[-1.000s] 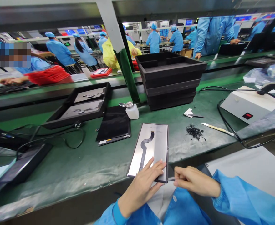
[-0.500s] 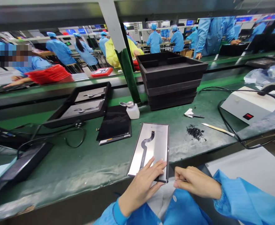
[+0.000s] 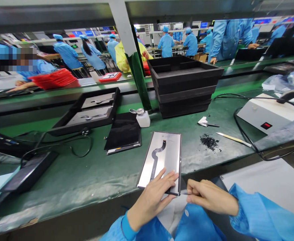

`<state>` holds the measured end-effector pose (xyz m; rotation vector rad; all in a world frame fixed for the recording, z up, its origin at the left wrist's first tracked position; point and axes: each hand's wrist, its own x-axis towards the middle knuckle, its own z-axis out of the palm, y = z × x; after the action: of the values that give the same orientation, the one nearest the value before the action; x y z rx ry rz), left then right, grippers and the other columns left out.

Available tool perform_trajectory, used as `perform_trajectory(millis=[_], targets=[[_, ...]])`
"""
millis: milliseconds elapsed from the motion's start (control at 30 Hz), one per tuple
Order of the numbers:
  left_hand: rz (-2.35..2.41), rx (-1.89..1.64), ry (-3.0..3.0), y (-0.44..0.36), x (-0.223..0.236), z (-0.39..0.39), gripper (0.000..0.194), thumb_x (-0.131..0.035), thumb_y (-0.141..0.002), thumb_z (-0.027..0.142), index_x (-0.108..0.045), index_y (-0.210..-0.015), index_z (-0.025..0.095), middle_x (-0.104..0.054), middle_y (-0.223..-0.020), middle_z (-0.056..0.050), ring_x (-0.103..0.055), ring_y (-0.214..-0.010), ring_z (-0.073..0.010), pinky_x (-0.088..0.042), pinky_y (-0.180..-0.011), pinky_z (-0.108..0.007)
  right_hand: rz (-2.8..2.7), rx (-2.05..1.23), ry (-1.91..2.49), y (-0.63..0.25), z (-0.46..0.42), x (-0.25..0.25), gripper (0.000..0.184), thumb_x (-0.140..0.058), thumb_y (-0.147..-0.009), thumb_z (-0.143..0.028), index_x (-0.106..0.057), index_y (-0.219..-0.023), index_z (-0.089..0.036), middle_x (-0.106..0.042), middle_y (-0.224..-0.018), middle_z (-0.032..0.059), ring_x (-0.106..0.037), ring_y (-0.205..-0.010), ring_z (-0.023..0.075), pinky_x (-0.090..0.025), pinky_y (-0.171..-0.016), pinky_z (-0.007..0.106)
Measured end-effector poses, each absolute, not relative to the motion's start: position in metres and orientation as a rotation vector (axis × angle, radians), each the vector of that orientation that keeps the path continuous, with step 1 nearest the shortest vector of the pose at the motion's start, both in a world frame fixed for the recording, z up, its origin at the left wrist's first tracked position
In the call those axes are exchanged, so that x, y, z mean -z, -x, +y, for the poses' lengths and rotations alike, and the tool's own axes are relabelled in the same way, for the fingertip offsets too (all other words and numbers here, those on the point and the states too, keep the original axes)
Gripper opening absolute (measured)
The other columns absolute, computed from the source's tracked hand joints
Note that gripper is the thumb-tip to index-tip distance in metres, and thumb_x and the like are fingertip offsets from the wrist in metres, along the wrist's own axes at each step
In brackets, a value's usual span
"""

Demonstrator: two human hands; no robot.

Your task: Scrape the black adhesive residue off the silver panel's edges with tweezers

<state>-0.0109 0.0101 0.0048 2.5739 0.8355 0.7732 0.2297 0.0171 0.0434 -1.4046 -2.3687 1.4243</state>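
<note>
A silver-backed display panel (image 3: 169, 147) with a curved dark flex cable (image 3: 155, 157) lies tilted over the bench's front edge. My left hand (image 3: 154, 195) holds its near end, fingers spread on the back and thumb at the lower edge. At the panel's near right corner, my right hand (image 3: 209, 195) is closed in a pinch around a thin, pointed tool (image 3: 185, 193). Its tip meets the corner; most of it is hidden in my fingers, so its kind is unclear.
Dark panels (image 3: 124, 132), a white dispenser bottle (image 3: 143, 119) and stacked black trays (image 3: 184, 88) stand behind. Black scraps (image 3: 209, 142), a pale-handled blade (image 3: 233, 139) and a white box with cable (image 3: 267, 112) lie right. A black tray (image 3: 86, 126) holds panels at left.
The view has shifted slightly. Both hands stay in nearly the same places on the panel and tool; the tool looks a little darker and plainer between corner and right fingers.
</note>
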Motion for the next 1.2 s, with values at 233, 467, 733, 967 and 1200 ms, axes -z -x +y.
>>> perform_trajectory(millis=[233, 467, 733, 967, 1200], targets=[[0.829, -0.783, -2.576, 0.011, -0.005, 0.01, 0.019, -0.05, -0.101, 0.023, -0.048, -0.119, 0.017, -0.063, -0.132, -0.014, -0.052, -0.133, -0.0235, -0.034, -0.118, -0.046, -2.352, -1.451, 1.369, -0.232, 0.02, -0.041, 0.021, -0.05, -0.091, -0.027, -0.05, -0.07, -0.024, -0.047, -0.06, -0.0042, -0.052, -0.06, 0.0156, -0.03, -0.06, 0.025], [0.825, -0.78, -2.557, 0.011, -0.005, 0.01, 0.019, -0.051, -0.1, 0.021, -0.048, -0.119, 0.017, -0.063, -0.134, -0.013, -0.051, -0.133, -0.0222, -0.032, -0.119, -0.045, -2.409, -1.33, 1.416, -0.232, 0.014, -0.041, 0.017, -0.053, -0.093, -0.035, -0.051, -0.079, -0.025, -0.041, -0.054, -0.008, -0.046, -0.053, 0.0149, -0.029, -0.056, 0.025], [0.83, -0.775, -2.569, 0.012, -0.005, 0.01, 0.019, -0.051, -0.1, 0.021, -0.048, -0.119, 0.017, -0.062, -0.134, -0.013, -0.051, -0.134, -0.0216, -0.029, -0.12, -0.045, -2.318, -1.426, 1.295, -0.233, 0.018, -0.035, 0.028, -0.047, -0.095, -0.028, -0.047, -0.067, -0.023, -0.045, -0.06, -0.0047, -0.05, -0.06, 0.015, -0.033, -0.06, 0.024], [0.834, -0.785, -2.545, 0.011, -0.004, 0.01, 0.02, -0.053, -0.099, 0.019, -0.048, -0.119, 0.018, -0.062, -0.134, -0.013, -0.052, -0.133, -0.0234, -0.033, -0.118, -0.047, -2.241, -1.481, 1.332, -0.231, 0.009, -0.036, 0.019, -0.049, -0.094, -0.034, -0.046, -0.078, -0.024, -0.043, -0.054, -0.0083, -0.045, -0.052, 0.0139, -0.032, -0.057, 0.024], [0.839, -0.754, -2.558, 0.013, -0.001, 0.009, 0.019, -0.052, -0.1, 0.019, -0.047, -0.118, 0.018, -0.062, -0.134, -0.013, -0.05, -0.134, -0.0244, -0.033, -0.118, -0.05, -2.202, -1.467, 1.311, -0.233, 0.013, -0.029, 0.029, -0.047, -0.095, -0.035, -0.05, -0.069, -0.023, -0.042, -0.055, -0.0059, -0.045, -0.055, 0.014, -0.031, -0.056, 0.024]])
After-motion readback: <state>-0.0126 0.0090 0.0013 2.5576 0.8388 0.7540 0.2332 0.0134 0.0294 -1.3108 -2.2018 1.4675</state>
